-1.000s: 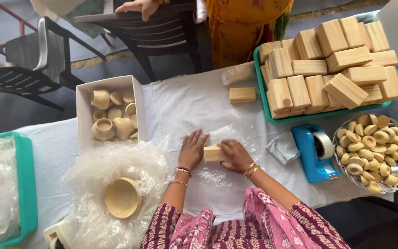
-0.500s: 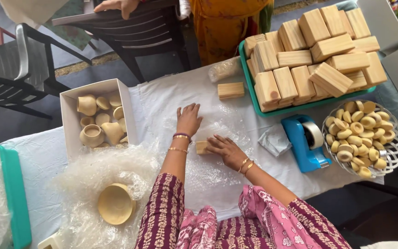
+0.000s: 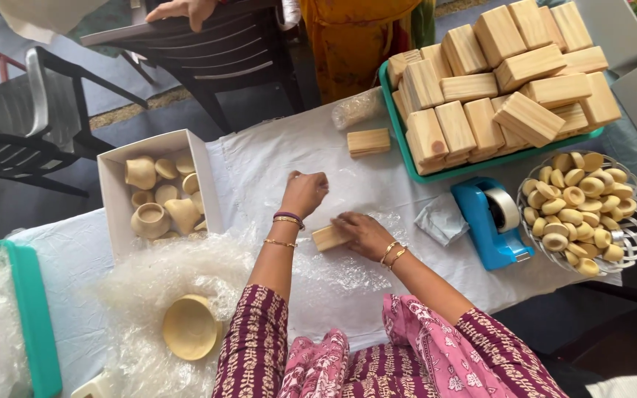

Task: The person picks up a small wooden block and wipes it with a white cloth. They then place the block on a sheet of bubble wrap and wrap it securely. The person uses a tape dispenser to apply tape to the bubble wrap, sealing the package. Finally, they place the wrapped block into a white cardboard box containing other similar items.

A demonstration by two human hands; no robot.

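A small pale wooden block lies on a clear sheet of bubble wrap in the middle of the white-covered table. My right hand rests on the block's right end and grips it. My left hand is lifted beyond the block with its fingers curled, apparently pinching the far edge of the wrap. Both wrists wear bangles.
A green tray stacked with wooden blocks stands at the back right, one loose block beside it. A blue tape dispenser and a wire basket of small cups sit right. A white box of cups, a wooden bowl and another person's chair lie left and behind.
My left hand has left the block and moved away from me, up over the wrap, fingers curling. My right hand stays on the block. The view has shifted slightly.
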